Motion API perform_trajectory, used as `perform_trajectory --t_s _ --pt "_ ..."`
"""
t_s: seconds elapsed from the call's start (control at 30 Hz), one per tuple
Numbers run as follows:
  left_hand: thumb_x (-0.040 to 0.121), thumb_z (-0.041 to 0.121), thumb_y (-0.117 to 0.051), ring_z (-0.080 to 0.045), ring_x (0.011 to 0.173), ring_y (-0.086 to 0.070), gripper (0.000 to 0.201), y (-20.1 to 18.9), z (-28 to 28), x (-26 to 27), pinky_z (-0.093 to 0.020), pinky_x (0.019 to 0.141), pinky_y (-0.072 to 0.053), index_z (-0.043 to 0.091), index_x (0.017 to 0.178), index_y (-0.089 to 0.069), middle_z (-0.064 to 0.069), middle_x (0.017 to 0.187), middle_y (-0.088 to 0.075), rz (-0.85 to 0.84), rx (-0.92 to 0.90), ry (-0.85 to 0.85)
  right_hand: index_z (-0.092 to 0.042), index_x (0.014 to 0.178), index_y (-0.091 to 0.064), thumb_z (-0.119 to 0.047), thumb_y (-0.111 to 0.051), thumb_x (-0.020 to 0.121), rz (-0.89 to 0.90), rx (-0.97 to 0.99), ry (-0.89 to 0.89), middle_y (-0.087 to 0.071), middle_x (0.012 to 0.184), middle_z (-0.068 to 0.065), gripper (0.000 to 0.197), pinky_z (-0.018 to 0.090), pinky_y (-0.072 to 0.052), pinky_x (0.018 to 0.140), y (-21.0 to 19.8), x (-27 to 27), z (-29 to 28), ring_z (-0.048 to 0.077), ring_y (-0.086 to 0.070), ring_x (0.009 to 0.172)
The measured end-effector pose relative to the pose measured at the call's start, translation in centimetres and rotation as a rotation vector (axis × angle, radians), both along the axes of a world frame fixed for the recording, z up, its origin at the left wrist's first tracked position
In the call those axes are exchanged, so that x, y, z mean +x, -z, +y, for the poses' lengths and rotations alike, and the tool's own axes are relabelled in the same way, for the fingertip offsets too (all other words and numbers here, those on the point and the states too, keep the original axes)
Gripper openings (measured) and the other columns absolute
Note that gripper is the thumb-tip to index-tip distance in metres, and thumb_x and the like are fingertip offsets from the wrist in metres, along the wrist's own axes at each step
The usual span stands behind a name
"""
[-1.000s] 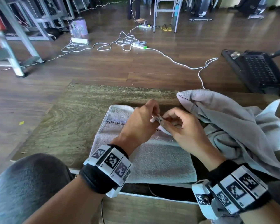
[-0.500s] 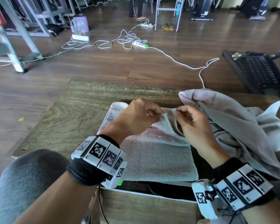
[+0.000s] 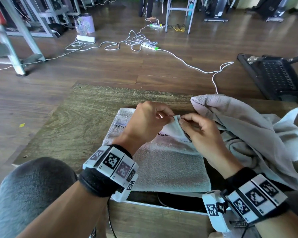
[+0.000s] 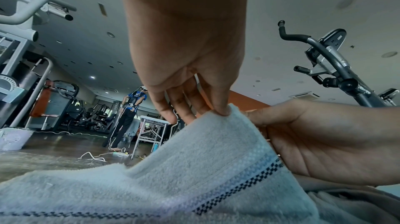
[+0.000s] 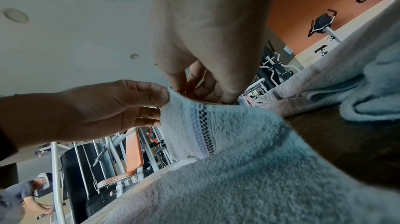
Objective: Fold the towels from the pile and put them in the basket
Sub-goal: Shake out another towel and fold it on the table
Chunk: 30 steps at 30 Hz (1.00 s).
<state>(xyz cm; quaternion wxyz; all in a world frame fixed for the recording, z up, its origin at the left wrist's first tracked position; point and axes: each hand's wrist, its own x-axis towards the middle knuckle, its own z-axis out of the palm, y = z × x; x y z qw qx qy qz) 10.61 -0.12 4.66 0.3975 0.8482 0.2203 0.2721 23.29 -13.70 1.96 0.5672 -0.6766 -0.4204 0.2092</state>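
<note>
A pale towel (image 3: 167,165) with a dark checkered stripe lies part-folded on the wooden table (image 3: 79,124). My left hand (image 3: 150,121) and right hand (image 3: 194,127) meet above its far right part and both pinch one raised corner (image 3: 176,117). In the left wrist view the left hand (image 4: 216,109) holds the corner tip of the towel (image 4: 194,167) between thumb and fingers. In the right wrist view the right hand (image 5: 194,90) grips the same edge of the towel (image 5: 216,159). The pile of grey and white towels (image 3: 248,134) lies to the right. No basket shows.
A white-rimmed dark opening (image 3: 170,200) sits at the table's near edge. My knee (image 3: 33,189) is at the lower left. White cables (image 3: 144,43) and a power strip cross the floor beyond; a black machine base (image 3: 273,76) stands at the right.
Both hands have lifted the pinched towel corner up and away from me. The towel's right part now rises into a peak.
</note>
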Motion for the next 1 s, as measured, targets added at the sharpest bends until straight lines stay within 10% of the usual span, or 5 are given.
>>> perform_trajectory --t_s 1.0 --pt "0.085 0.013 -0.069 -0.014 0.073 -0.064 0.011 0.56 0.02 0.04 -0.035 0.069 -0.053 0.02 0.09 -0.077 0.005 0.083 -0.072 0.026 0.133 0.105 -0.019 0.088 -0.07 -0.027 -0.063 0.097 -0.095 0.012 -0.082 -0.058 0.062 -0.016 0.014 0.017 -0.036 0.056 0.02 -0.03 -0.15 0.001 -0.049 0.058"
